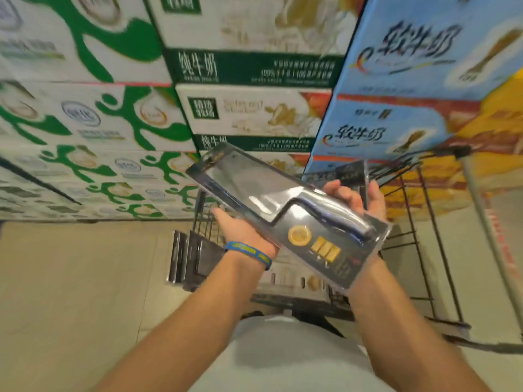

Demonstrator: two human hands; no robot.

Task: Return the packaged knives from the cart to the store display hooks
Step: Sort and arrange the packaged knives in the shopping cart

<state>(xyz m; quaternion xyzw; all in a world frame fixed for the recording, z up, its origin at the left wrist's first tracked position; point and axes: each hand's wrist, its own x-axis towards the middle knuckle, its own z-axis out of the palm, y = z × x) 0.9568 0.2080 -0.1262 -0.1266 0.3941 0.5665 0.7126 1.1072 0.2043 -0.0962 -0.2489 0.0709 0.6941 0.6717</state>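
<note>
A packaged cleaver [271,199] in a dark card with a clear blister and gold labels lies tilted across both my hands above the cart [418,222]. My left hand [240,230], with a blue wristband, supports the pack from underneath at its left edge. My right hand [359,199] grips the pack's right side near the knife handle, fingers curled over its top edge. More dark knife packages [195,258] stand upright in the cart at the lower left. No display hooks are in view.
Stacked milk cartons, green and white [99,123] at left and centre, blue [396,66] at right, form a wall behind the cart. A beige tiled floor [70,292] spreads at lower left. The cart's wire side [424,264] runs along the right.
</note>
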